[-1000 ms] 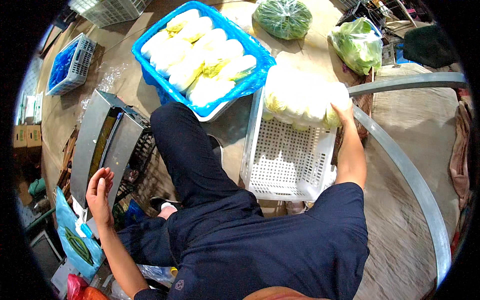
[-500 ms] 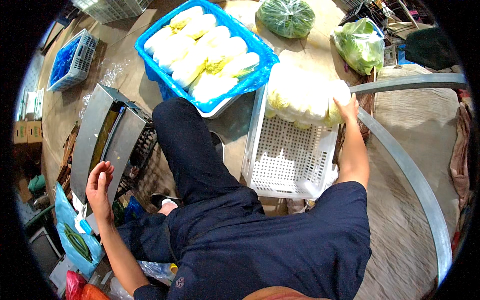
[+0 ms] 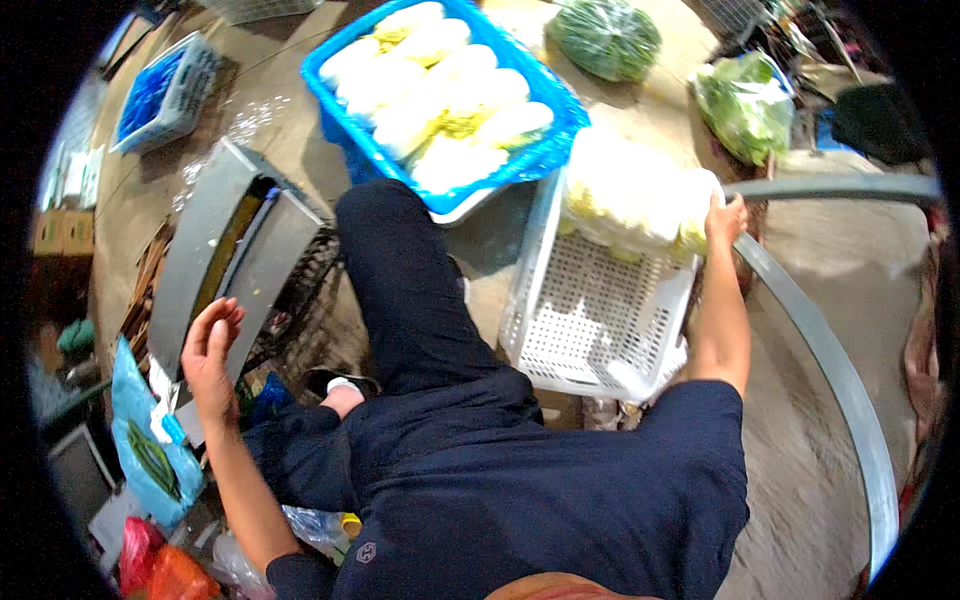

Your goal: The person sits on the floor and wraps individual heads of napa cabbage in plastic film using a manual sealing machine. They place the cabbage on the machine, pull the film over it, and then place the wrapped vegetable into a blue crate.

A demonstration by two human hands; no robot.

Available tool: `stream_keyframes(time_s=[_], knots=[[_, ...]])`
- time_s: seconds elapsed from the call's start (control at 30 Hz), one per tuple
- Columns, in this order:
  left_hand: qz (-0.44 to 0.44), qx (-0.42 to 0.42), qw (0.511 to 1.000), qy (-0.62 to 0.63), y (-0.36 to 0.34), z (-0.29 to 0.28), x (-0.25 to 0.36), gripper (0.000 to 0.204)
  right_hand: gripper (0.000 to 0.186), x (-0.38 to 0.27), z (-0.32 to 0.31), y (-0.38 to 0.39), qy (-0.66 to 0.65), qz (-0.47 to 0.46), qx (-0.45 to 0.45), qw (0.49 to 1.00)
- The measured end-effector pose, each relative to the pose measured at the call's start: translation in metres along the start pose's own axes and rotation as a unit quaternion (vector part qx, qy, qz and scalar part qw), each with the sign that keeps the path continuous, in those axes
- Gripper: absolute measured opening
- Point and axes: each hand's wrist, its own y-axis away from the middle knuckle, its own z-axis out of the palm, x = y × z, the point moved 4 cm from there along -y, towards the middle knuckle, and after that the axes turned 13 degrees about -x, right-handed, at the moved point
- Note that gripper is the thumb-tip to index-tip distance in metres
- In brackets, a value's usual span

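At the right end of a row of pale napa cabbages (image 3: 635, 195), my right hand (image 3: 725, 220) has its fingers bent against the endmost cabbage (image 3: 698, 200). Part of its grip is hidden beside the crate's edge. Those cabbages lie at the far end of a white perforated plastic crate (image 3: 590, 350), whose near part shows its bare bottom. Off to the left, my left hand (image 3: 212, 355) is raised with nothing in it, its fingers apart and slightly curved. It is near a grey metal stand (image 3: 195, 260). A blue-lined crate (image 3: 325, 85) beyond my knee holds several more napa cabbages.
A curved grey metal rail (image 3: 815, 320) runs along the right side. Bagged greens (image 3: 605, 40) and another leafy bag (image 3: 745, 105) sit at the back. A crate with blue lining (image 3: 165, 100) stands far left. Near left lies a light-blue bag (image 3: 140, 430) holding long green vegetables.
The whole view has shifted, so everything sits farther right. My right hand's fingers have drawn back slightly toward the cabbage's outer end. My left hand stays raised and bare.
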Motion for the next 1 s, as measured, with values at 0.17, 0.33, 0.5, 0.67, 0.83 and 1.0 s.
stream_keyframes(time_s=[0.17, 0.33, 0.5, 0.67, 0.83, 1.0], knots=[[0.002, 0.002, 1.0, -0.003, 0.001, 0.001, 0.004, 0.031, 0.049, -0.153, -0.033, 0.062, -0.141, -0.266, 0.026, 0.953], [0.01, -0.018, 1.0, -0.022, 0.013, 0.012, 0.006, 0.032, 0.033, -0.331, -0.014, 0.154, -0.295, -0.469, -0.157, 0.817], [-0.002, -0.012, 1.0, -0.019, 0.045, -0.002, -0.013, 0.032, 0.024, -0.441, 0.074, 0.213, -0.167, -0.6, -0.292, 0.725], [-0.049, 0.082, 0.995, -0.014, 0.095, -0.033, -0.031, 0.031, 0.038, -0.486, 0.183, 0.242, 0.229, -0.621, -0.44, 0.607], [-0.098, 0.156, 0.983, 0.001, 0.133, -0.058, -0.038, 0.032, 0.063, -0.484, 0.2, 0.25, 0.341, -0.584, -0.487, 0.553], [-0.113, 0.192, 0.975, 0.013, 0.146, -0.053, -0.047, 0.032, 0.097, -0.524, 0.208, 0.263, 0.393, -0.589, -0.495, 0.504]])
